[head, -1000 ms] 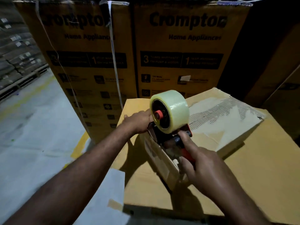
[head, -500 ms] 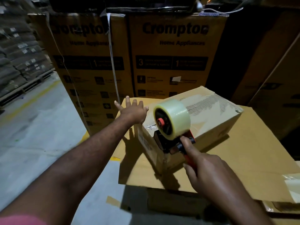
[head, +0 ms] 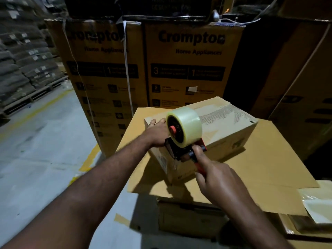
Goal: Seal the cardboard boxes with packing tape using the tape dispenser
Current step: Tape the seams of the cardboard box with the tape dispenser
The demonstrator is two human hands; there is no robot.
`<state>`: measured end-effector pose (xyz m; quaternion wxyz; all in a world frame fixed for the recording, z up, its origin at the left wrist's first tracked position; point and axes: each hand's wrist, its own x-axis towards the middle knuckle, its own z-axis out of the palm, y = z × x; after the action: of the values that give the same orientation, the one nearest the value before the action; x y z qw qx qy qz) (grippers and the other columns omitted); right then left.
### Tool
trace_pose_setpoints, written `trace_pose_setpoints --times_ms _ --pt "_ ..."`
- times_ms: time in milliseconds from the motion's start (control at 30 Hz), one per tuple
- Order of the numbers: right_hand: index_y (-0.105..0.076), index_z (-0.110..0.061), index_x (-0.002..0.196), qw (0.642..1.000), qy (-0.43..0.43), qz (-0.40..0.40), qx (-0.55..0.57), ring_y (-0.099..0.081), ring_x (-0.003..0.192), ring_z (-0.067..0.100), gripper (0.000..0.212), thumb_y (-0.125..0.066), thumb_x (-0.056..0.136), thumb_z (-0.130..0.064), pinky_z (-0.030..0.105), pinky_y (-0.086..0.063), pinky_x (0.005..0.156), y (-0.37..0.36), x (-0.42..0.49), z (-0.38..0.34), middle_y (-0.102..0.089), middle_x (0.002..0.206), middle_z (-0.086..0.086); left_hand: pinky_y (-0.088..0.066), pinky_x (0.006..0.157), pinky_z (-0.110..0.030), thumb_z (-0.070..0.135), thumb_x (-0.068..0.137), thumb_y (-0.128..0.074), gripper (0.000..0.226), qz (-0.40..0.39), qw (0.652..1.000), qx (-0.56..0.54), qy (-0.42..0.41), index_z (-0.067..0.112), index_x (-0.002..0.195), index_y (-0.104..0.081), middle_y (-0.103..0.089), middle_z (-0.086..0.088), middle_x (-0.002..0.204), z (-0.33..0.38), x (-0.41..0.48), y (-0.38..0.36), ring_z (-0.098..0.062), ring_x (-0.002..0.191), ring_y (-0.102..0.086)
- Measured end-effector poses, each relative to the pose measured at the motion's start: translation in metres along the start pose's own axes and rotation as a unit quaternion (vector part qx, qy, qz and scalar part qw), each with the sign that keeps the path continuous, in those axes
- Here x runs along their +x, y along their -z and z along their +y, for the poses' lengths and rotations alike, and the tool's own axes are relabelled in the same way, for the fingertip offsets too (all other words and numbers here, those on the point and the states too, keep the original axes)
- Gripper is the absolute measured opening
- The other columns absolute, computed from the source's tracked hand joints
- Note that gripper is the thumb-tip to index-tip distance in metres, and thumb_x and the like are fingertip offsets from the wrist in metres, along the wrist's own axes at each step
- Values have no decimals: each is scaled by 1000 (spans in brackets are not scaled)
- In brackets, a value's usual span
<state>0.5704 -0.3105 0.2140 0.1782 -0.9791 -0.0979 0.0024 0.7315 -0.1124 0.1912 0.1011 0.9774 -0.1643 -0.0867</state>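
Note:
A small cardboard box (head: pixel 228 123) lies on a flat cardboard sheet (head: pixel 265 169) that tops a lower box. My right hand (head: pixel 219 184) grips the red handle of a tape dispenser (head: pixel 181 151) carrying a big roll of clear tape (head: pixel 186 128). The dispenser sits at the box's near-left end. My left hand (head: pixel 158 132) rests on the box's left top edge, beside the roll, its fingers partly hidden behind the dispenser.
Two tall printed appliance cartons (head: pixel 186 65) stand right behind the sheet, with more dark cartons (head: pixel 296 83) at the right. A grey floor (head: pixel 36 150) with yellow lines stretches left toward stacked sacks (head: pixel 19 60). A plastic sleeve (head: pixel 318 205) lies at the lower right.
My left hand, lifted with spread fingers half a second ago, has come back down onto the box's left top edge. The dispenser stays at the box's near end.

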Motion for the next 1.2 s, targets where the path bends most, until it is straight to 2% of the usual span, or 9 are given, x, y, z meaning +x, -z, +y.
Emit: trace_pose_setpoints --times_ms 133,267,333,433,600,733,833,1067,1200 --pt "8 -46 156 1000 7 21 15 -49 73 6 78 -48 102 -39 23 -40 59 -12 -16 12 -52 89 -10 4 124 -46 46 94 -67 90 -29 998 -34 44 16 162 -15 -11 -4 170 19 -18 14 -25 157 2" --pt "22 -51 147 998 31 42 27 -56 88 9 82 -46 103 -40 28 -52 77 -24 -24 24 -60 110 -6 1 124 -45 39 100 -61 86 -28 996 -55 70 12 162 -8 -5 -5 171 26 -22 17 -29 156 4" --pt "32 -57 136 998 40 33 26 -56 90 9 87 -46 102 -42 29 -52 78 -30 -28 31 -59 111 -7 4 124 -48 47 98 -61 91 -29 997 -52 50 16 163 -6 -2 -2 171 20 -17 16 -29 156 5" --pt "40 -64 127 998 49 29 29 -56 96 10 94 -47 101 -43 29 -51 80 -41 -33 42 -59 116 -8 9 123 -54 81 81 -51 113 -34 999 12 3 22 164 -3 4 0 172 1 4 3 -23 157 7" --pt "44 -62 127 997 54 38 36 -54 94 7 96 -47 101 -44 24 -49 81 -51 -38 51 -56 115 -11 9 122 -56 80 89 -43 104 -26 998 53 -4 22 164 1 8 1 171 -13 21 -9 -22 157 8" --pt "51 -65 116 998 48 14 30 -55 97 7 98 -44 102 -45 23 -48 84 -53 -47 55 -52 116 -11 6 123 -59 85 88 -35 106 -38 996 78 0 22 163 4 11 1 171 -16 26 -8 -23 157 9" --pt "49 -65 118 998 42 25 44 -55 97 8 97 -45 102 -44 24 -49 85 -60 -52 59 -53 116 -11 6 123 -59 91 76 -26 115 -40 996 76 2 23 163 4 11 2 171 -17 28 -8 -23 157 9" --pt "40 -68 126 992 52 76 89 -56 90 11 104 -55 99 -37 30 -49 76 -82 -59 69 -55 106 -6 6 123 -58 91 73 -20 116 -35 996 83 0 22 163 4 11 0 171 -18 29 -11 -25 157 9" --pt "37 -70 127 989 57 94 99 -57 87 13 104 -57 99 -36 30 -50 74 -86 -62 68 -57 104 -4 6 123 -58 87 85 -27 107 -29 995 91 -4 22 163 4 11 1 171 -22 31 -15 -25 157 9"
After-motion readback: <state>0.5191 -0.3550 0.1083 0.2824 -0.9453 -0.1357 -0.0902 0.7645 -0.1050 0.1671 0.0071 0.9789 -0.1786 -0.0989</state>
